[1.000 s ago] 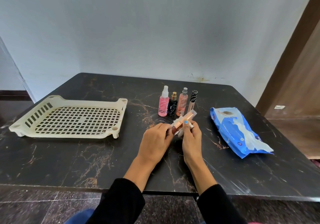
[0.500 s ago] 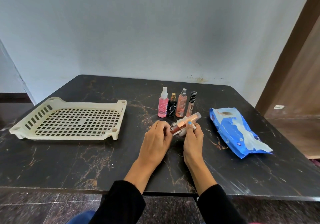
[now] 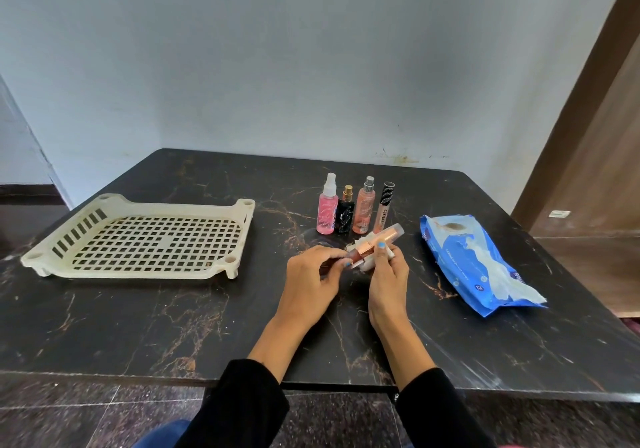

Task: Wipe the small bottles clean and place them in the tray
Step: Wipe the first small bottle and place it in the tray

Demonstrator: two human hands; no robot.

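A slim tube-shaped bottle with a rose-gold band lies slanted between my two hands above the table. My left hand grips its lower end. My right hand holds a white wipe pressed around the bottle's middle. Behind my hands stand a pink spray bottle, a short black bottle, a peach spray bottle and a thin tube with a black cap, all upright in a row. The cream perforated tray sits at the left with nothing in it.
A blue pack of wet wipes lies to the right, a wipe poking from its opening. The dark marble table ends near my sleeves. A wall stands behind and a wooden door frame at the right.
The bottle between my hands has dropped slightly lower and the wipe has shifted along it. The standing bottles, tray and pack have not moved.
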